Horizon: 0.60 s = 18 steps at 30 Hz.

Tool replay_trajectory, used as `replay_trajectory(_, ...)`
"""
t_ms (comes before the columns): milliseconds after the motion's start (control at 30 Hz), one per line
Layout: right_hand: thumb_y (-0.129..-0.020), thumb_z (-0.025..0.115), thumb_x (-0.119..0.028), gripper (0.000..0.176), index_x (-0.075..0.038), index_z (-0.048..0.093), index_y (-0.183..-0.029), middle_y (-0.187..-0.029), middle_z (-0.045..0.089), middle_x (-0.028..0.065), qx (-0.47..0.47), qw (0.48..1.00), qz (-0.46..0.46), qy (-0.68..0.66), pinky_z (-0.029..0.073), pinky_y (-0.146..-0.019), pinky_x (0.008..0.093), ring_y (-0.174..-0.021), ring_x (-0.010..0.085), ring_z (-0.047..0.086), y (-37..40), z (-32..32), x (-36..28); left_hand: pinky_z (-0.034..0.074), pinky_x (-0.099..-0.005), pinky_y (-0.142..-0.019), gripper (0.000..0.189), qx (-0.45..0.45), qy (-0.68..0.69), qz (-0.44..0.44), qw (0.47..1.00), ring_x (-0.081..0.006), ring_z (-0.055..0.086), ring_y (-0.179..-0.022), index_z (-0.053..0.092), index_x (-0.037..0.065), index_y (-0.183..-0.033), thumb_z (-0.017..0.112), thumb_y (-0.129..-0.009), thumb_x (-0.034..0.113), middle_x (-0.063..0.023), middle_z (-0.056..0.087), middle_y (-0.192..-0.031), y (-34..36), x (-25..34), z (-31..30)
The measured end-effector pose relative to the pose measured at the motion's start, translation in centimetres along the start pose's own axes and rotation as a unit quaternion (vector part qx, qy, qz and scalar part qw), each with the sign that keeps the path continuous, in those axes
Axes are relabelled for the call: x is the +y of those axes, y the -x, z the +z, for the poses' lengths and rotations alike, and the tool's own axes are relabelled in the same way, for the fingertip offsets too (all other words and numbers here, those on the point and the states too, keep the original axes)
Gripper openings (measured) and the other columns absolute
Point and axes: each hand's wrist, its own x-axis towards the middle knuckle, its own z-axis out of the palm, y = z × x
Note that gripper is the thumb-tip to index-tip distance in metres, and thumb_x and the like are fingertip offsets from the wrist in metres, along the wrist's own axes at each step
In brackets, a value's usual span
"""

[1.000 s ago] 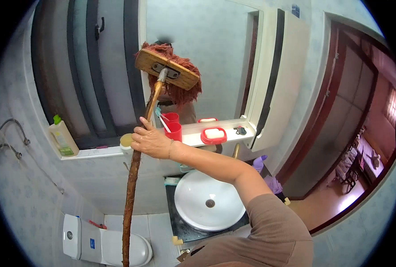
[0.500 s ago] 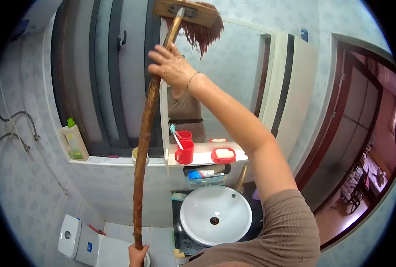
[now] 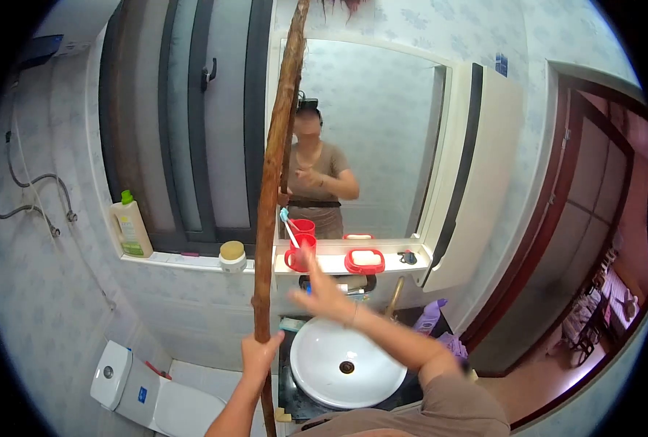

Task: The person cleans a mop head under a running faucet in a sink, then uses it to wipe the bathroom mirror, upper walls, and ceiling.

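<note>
A mop with a long, rough wooden handle (image 3: 269, 197) stands nearly upright in front of me. Only a bit of its reddish strands (image 3: 346, 7) shows at the top edge. My left hand (image 3: 260, 355) is wrapped round the lower part of the handle. To the right of the handle, my right hand (image 3: 325, 295) hangs in the air over the back of the white washbasin (image 3: 317, 371). It is somewhat blurred, its fingers are apart, and nothing is in it. Behind its fingertips is a red cup (image 3: 293, 260) with a toothbrush (image 3: 290, 229).
On the shelf are a red soap dish (image 3: 364, 262) with soap and a small dark item (image 3: 408, 256). A mirror (image 3: 382, 146) hangs above. Left, the sill holds a detergent bottle (image 3: 131, 227) and a jar (image 3: 232, 258). A toilet (image 3: 186, 411) stands lower left, a purple bottle (image 3: 427, 318) beside the basin.
My right hand has let go of the upper handle and come down toward the basin. The mop has risen, its head mostly leaving the view. My left hand now grips higher in view.
</note>
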Motion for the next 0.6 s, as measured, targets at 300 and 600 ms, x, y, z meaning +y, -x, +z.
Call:
replay_trajectory(300, -0.079, 0.066, -0.022, 0.083, -0.003, 0.014, -0.140, -0.128, 0.042, 0.0174, -0.012, 0.912, 0.112, -0.395, 0.042, -0.089, 0.0344, -0.113, 0.0246, 0.049, 11.9, 13.7, 0.7, 0.035, -0.0264, -0.041, 0.027, -0.027, 0.065, 0.078, 0.995, -0.0105, 0.045, -0.042, 0.053, 0.005, -0.063, 0.071, -0.073, 0.022, -0.0007, 0.049, -0.051, -3.9, 9.6, 3.9)
replay_trajectory(600, -0.086, 0.062, -0.024, 0.024, -0.001, 0.057, -0.090, -0.056, 0.050, 0.0007, -0.040, 0.822, 0.356, -0.443, 0.040, -0.044, 0.0255, -0.046, 0.0111, 0.049, 16.2, 18.6, -2.0, 0.049, -0.0360, -0.073, 0.063, -0.088, -0.092, 0.175, 0.976, -0.0246, 0.058, -0.089, 0.049, -0.006, -0.110, 0.076, -0.068, 0.033, -0.0196, 0.057, -0.097, 2.1, 5.5, 0.6)
